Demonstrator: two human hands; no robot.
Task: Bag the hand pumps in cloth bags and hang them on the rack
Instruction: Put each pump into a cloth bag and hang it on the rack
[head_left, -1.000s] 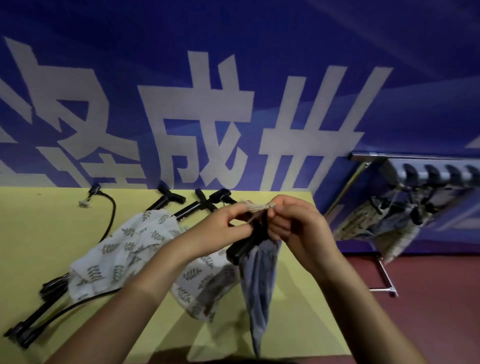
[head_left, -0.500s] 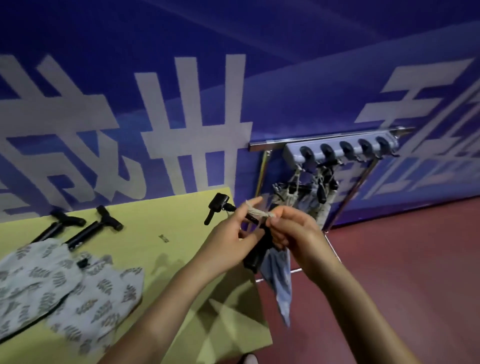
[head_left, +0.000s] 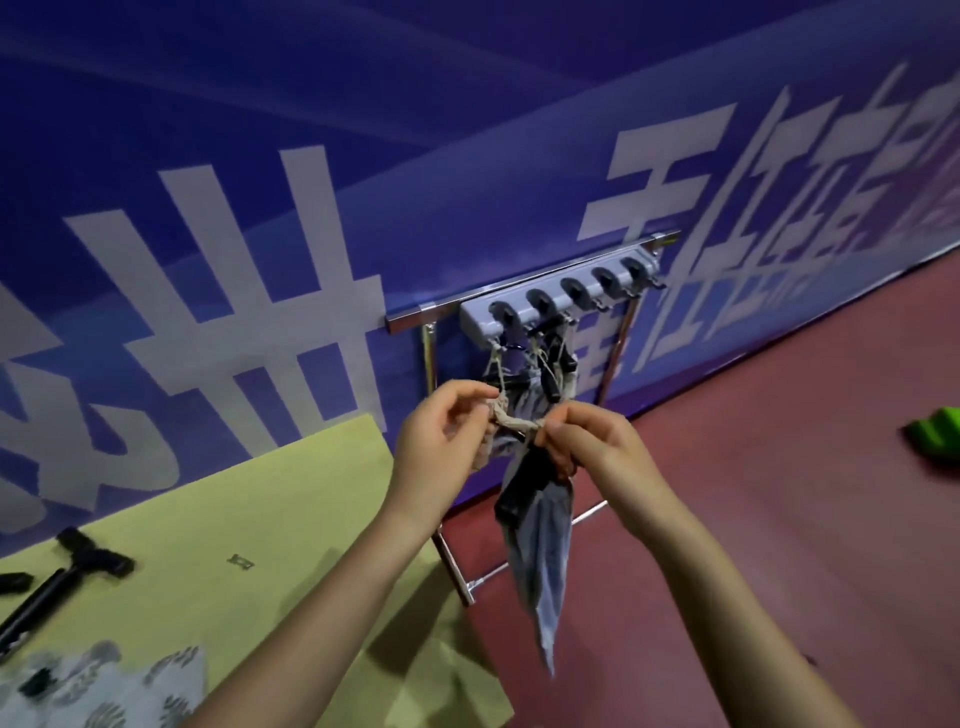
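A grey-blue cloth bag (head_left: 543, 561) hangs in the air in front of me, with the black hand pump (head_left: 522, 486) sticking out of its top. Its beige drawstring (head_left: 514, 422) is stretched between my hands. My left hand (head_left: 447, 441) pinches one end, my right hand (head_left: 587, 441) pinches the other end at the bag's neck. Just beyond them stands the grey rack (head_left: 561, 299) with several black hooks. Bagged pumps (head_left: 524, 384) hang from its left hooks; the right hooks are bare.
A yellow table (head_left: 260, 519) lies at the lower left with a loose black pump (head_left: 62, 577) and leaf-print cloth bags (head_left: 104, 686). The rack's chrome frame (head_left: 452, 561) stands on the red floor. A green object (head_left: 935, 436) lies far right. A blue banner wall is behind.
My view has swung right, from the table to the rack. My hands carried the bagged pump off the table's edge toward the rack and pulled the drawstring apart.
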